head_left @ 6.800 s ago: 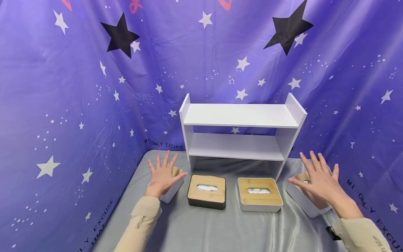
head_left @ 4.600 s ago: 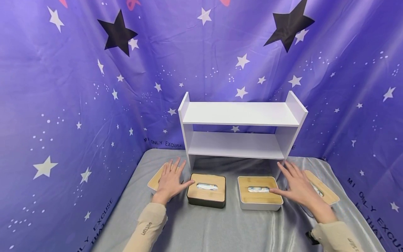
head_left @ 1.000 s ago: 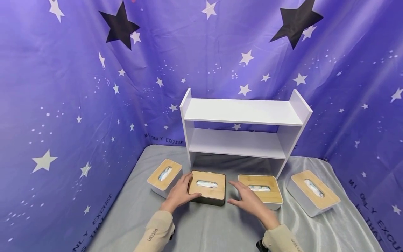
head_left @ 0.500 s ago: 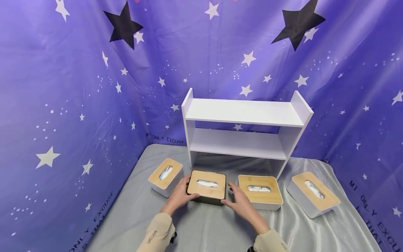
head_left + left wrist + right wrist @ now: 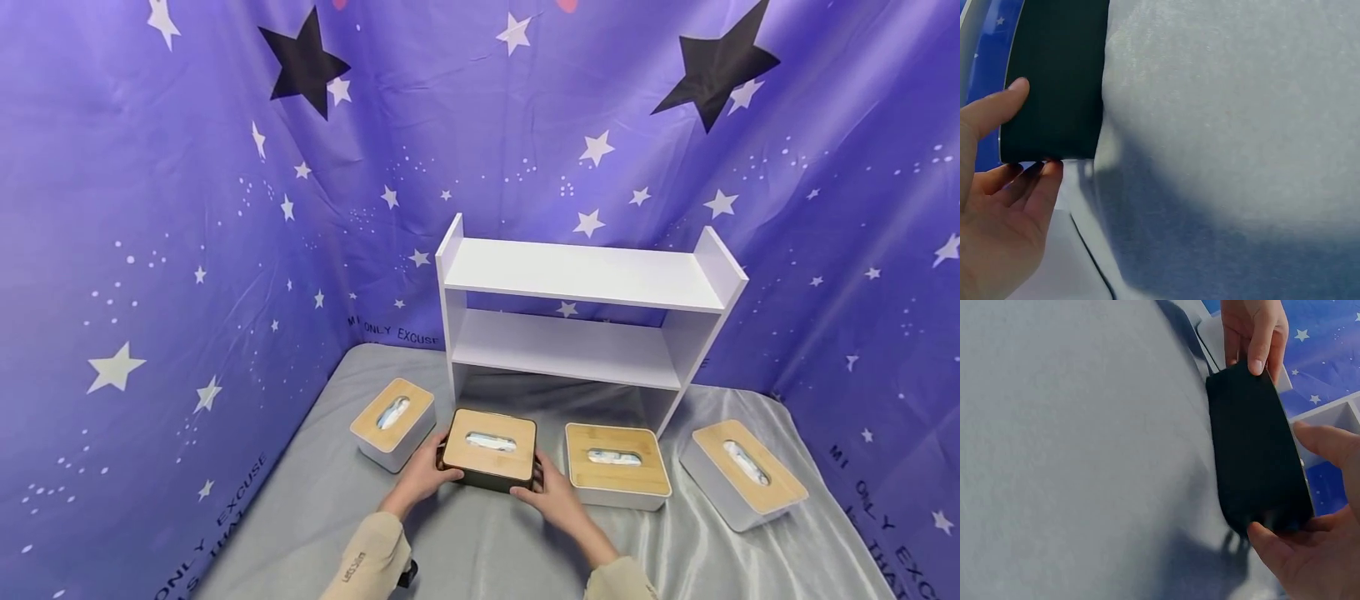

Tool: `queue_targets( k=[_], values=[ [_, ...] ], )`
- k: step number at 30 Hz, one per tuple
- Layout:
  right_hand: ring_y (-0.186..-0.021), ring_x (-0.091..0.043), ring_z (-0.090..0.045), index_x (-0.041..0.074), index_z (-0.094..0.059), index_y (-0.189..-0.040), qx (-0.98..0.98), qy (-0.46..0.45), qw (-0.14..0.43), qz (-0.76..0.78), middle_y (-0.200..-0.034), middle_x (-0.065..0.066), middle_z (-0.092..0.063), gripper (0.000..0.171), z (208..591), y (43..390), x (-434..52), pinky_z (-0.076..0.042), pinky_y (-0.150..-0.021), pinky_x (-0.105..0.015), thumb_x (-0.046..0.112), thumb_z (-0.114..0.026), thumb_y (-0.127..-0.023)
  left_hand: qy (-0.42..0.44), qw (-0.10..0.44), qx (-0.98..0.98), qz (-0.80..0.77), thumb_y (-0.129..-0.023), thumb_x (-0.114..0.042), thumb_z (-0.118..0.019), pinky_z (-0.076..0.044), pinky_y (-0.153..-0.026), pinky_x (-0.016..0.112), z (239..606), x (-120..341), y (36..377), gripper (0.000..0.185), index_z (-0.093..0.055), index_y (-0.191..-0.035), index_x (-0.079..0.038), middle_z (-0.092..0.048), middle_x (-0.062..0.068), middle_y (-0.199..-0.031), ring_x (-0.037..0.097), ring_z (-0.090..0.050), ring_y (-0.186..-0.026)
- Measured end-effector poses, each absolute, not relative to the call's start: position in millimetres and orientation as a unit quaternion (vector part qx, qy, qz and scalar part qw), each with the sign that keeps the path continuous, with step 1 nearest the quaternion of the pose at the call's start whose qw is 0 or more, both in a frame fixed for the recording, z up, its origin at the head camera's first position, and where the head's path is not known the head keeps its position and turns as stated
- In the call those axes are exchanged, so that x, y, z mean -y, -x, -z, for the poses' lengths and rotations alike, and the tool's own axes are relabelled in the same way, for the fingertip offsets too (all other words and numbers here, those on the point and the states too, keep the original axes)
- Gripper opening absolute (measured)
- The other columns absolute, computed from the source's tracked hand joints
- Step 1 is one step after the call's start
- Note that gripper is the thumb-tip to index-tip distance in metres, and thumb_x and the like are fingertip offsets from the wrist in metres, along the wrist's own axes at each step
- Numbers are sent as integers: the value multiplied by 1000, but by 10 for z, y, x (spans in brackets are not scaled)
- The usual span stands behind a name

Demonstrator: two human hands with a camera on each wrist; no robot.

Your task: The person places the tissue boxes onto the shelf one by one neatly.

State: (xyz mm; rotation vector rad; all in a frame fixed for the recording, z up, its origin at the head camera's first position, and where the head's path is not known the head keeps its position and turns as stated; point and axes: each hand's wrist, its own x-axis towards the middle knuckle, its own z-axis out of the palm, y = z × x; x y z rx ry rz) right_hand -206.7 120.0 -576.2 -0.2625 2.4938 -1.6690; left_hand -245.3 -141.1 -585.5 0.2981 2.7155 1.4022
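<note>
A black tissue box (image 5: 489,450) with a bamboo lid sits in front of the white shelf, on the grey cloth. My left hand (image 5: 438,468) grips its left end, thumb on the near side and fingers round the corner. My right hand (image 5: 534,483) grips its right end the same way. In the left wrist view the left hand (image 5: 997,206) curls round the black box (image 5: 1054,81). The right wrist view shows the right hand (image 5: 1310,544) cupping the near end of the black box (image 5: 1257,456), with the left hand (image 5: 1254,331) at the far end and a shadow beneath.
A white two-tier shelf (image 5: 585,321) stands at the back with bare boards. Three white tissue boxes with bamboo lids lie on the cloth: one on the left (image 5: 392,423), one right of the black box (image 5: 615,465), one far right (image 5: 742,483). Purple star fabric surrounds the table.
Both hands left the outer white boxes and moved inward to the black box. In the last second their fingers closed round its two ends.
</note>
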Motion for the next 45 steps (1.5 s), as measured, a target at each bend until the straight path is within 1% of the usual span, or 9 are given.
queue_targets(
  k=[4,12,15,19,25,32,38,41,45],
  values=[
    [-133,-49,-49,-17,-24,-149,-838,70,45,540,-148,-40,-38,91,5790,2068,-1176,-52,-103,-44,14,-79,-84,-92,34,-876,-473,-82,-8,-81,-56,-97,45,5858,1389,2450,82,-36,-148,9,-53,30,-141,39,-61,-122],
    [-132,-51,-47,-18,-28,-147,-854,63,13,516,-147,-41,-36,84,5788,2069,-1174,-53,-102,-45,16,-76,-87,-93,23,-873,-478,-82,-10,-81,-57,-96,41,5808,1355,2441,80,-40,-148,6,-53,28,-142,40,-59,-126],
    [-128,-49,-51,-17,-31,-147,-863,62,6,502,-145,-40,-41,80,5763,2051,-1179,-57,-97,-43,15,-75,-88,-96,26,-866,-489,-82,-9,-81,-58,-95,39,5790,1368,2443,80,-39,-149,6,-53,29,-142,40,-59,-125],
    [-121,-46,-58,-15,-34,-146,-872,69,-10,485,-140,-39,-47,72,5698,2062,-1182,-60,-91,-41,11,-72,-90,-101,17,-862,-497,-82,-10,-81,-59,-94,37,5722,1382,2455,78,-41,-147,6,-54,30,-140,42,-60,-124],
    [-119,-46,-60,-16,-36,-145,-871,65,-29,486,-140,-38,-48,66,5553,2079,-1209,-59,-92,-42,5,-68,-91,-106,-2,-861,-497,-82,-15,-82,-59,-93,32,5593,1350,2454,78,-44,-146,4,-57,28,-138,40,-59,-126],
    [-121,-44,-60,-11,-37,-147,-874,65,-51,479,-140,-33,-49,65,5397,2057,-1254,-58,-93,-41,4,-68,-92,-120,-29,-849,-514,-81,-11,-82,-58,-94,31,5443,1298,2437,80,-42,-148,5,-55,28,-140,40,-57,-127],
    [-121,-44,-60,-9,-37,-149,-873,69,-70,478,-141,-32,-49,67,5259,2049,-1284,-58,-95,-40,4,-69,-91,-117,-37,-839,-529,-81,-9,-82,-58,-96,32,5296,1264,2439,81,-41,-149,4,-54,28,-141,40,-55,-130],
    [-120,-43,-61,-8,-37,-149,-872,72,-81,477,-138,-31,-52,68,5180,2046,-1297,-58,-94,-39,5,-70,-91,-112,-41,-838,-532,-81,-9,-82,-58,-97,34,5208,1242,2424,81,-40,-150,2,-54,27,-142,40,-55,-131],
    [-118,-40,-63,-5,-39,-150,-870,73,-101,478,-140,-28,-52,69,5090,2050,-1317,-59,-92,-37,7,-72,-90,-117,-55,-835,-534,-81,-10,-82,-57,-98,36,5110,1230,2418,81,-41,-150,-1,-54,25,-143,39,-54,-131]
  ],
)
